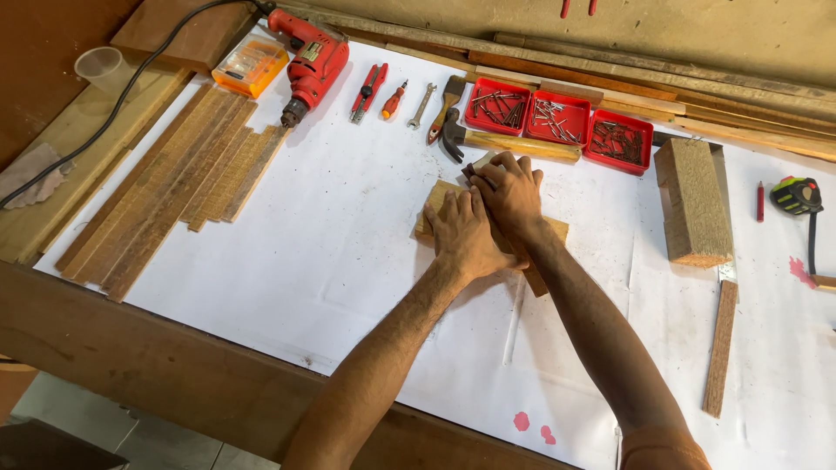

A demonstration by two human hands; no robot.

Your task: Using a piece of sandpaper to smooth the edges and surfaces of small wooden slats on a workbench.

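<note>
Forearms reaching up from the counter's near edge; left hand (466,235) flat, fingers together, and right hand (509,193), fingers curled, pressing wooden pieces (435,204) at mid-counter. Assembly apparently just begun: slat stack (174,183) untouched near the left edge. Three red nail trays (557,117) and an orange bit case (251,65) along the far edge.

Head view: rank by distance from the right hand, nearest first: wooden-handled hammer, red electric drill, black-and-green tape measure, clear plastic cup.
From the right hand:
1. Wooden-handled hammer, just beyond the fingers.
2. Red electric drill, far left of the tool row.
3. Black-and-green tape measure, right edge.
4. Clear plastic cup, far left corner.
Drill and tape measure are fairly close in rank.
</note>
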